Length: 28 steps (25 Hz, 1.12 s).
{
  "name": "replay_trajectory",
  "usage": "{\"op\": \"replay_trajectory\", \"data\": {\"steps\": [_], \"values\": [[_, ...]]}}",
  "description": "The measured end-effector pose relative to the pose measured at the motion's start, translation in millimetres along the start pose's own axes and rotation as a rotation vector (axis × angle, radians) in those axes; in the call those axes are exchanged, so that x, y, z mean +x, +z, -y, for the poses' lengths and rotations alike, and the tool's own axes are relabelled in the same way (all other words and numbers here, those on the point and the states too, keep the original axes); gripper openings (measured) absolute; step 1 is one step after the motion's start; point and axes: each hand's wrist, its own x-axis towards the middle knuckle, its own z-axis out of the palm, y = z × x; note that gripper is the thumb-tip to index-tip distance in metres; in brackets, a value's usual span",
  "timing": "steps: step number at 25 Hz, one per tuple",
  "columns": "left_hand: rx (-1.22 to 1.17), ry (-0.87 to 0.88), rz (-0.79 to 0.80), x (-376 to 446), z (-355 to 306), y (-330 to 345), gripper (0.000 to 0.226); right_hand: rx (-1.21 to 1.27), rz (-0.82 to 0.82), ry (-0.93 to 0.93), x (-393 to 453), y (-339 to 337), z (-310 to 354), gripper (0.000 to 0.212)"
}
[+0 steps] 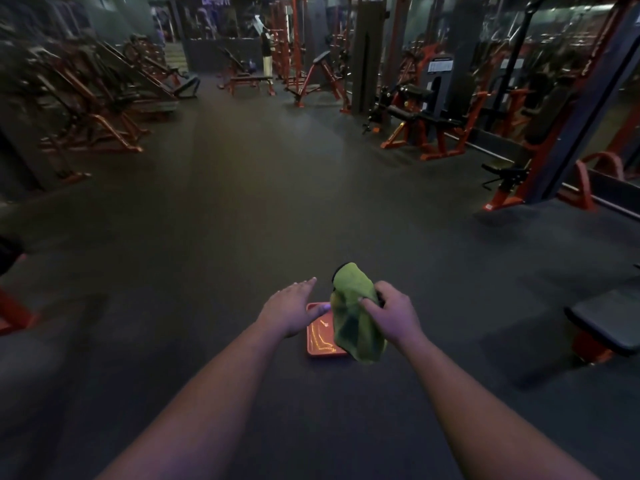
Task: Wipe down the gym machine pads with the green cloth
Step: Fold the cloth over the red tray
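Cloth in hand, no pad wiped yet.
Our left hand [291, 311] is spread flat over the orange tray [320, 344]; our right hand [389, 315] pinches the green cloth [353, 317] above the tray's right edge. We should grip tight (it dangles). Dark floor [242, 209], bench pad [609, 323] far right.
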Motion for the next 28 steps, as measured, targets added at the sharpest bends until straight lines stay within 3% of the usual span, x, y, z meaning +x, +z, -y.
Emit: {"op": "replay_trajectory", "data": {"steps": [3,6,7,10,12,15,17,19,21,23,26,28], "values": [[-0.362,-0.018,-0.003,62,-7,-6,0.072,0.191,0.069,-0.094,55,0,-12,0.026],[-0.557,-0.024,-0.086,123,0,-10,0.014,0.221,0.117,-0.151,110,4,-24,0.029],[-0.59,-0.002,-0.108,142,4,-12,0.007,0.186,0.133,-0.145,129,6,-27,0.03],[-0.644,0.09,-0.073,197,16,-14,0.015,0.019,0.176,-0.1,185,17,-44,0.034],[-0.675,0.18,0.025,230,19,-17,0.012,-0.005,0.175,-0.105,216,24,-49,0.024],[-0.68,0.32,0.201,278,21,-33,0.009,0.036,0.289,-0.191,264,33,-30,0.058],[-0.559,0.376,0.235,306,29,-53,0.008,-0.015,0.364,-0.258,299,44,-18,0.043],[-0.377,0.392,0.17,332,46,-76,0.018,-0.128,0.355,-0.276,328,51,-15,0.024],[-0.083,0.348,0.136,352,71,-90,0.029,-0.258,0.253,-0.296,348,53,-17,0.018],[0.227,0.235,0.139,368,99,-92,0.035,-0.367,0.163,-0.255,366,52,-19,0.027],[0.053,0.067,0.044,390,127,-85,0.022,-0.358,0.193,-0.129,393,53,-30,0.035],[-0.18,-0.042,-0.076,407,133,-82,0.015,-0.463,0.349,-0.148,408,55,-50,0.027]]}}
